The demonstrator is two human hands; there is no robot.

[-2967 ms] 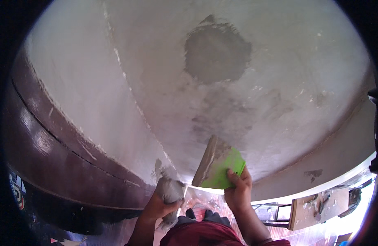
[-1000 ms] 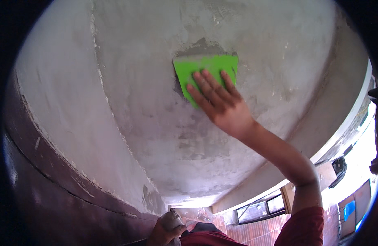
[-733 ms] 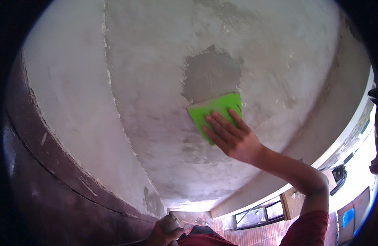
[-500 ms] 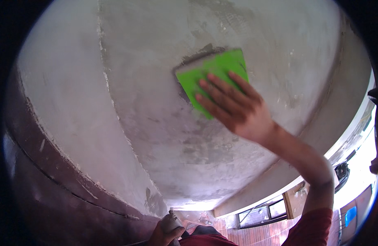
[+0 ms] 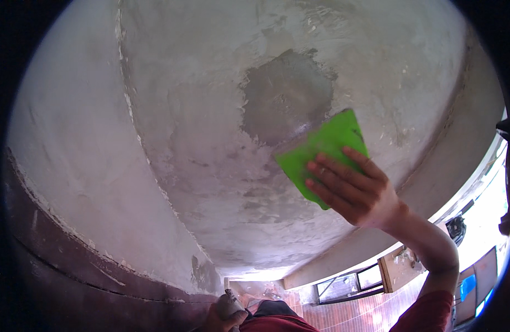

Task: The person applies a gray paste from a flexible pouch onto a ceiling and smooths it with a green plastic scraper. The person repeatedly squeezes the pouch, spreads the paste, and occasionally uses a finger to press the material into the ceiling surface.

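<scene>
Green scraper (image 5: 324, 140) lies under the right hand (image 5: 361, 192), its blade running out past the fingertips, up and to the left. Blade's long edge slants from lower left to upper right, roughly crosswise to the fingers, grey smear along it. Edge sits at the lower right border of the dark damp-looking patch (image 5: 287, 94), so the patch is straight beyond the fingertips. Blade seems to be against the grey plastered surface (image 5: 194, 116); exact contact along the edge, can't tell.

Right hand: fingers mostly straight, a little apart, laid flat over the scraper; thumb hidden, so the full grip can't be told. Right is the nearer hand to both scraper and patch.

Left hand (image 5: 217, 320) is well apart, low and to the left of the right one, curled around a pale grey bundle (image 5: 228, 304), its top poking out above the fingers. Could be a bag; contents not visible. No other container clear enough to call. Below the right hand: tan board (image 5: 397, 271), reddish tiled floor (image 5: 343, 317).
</scene>
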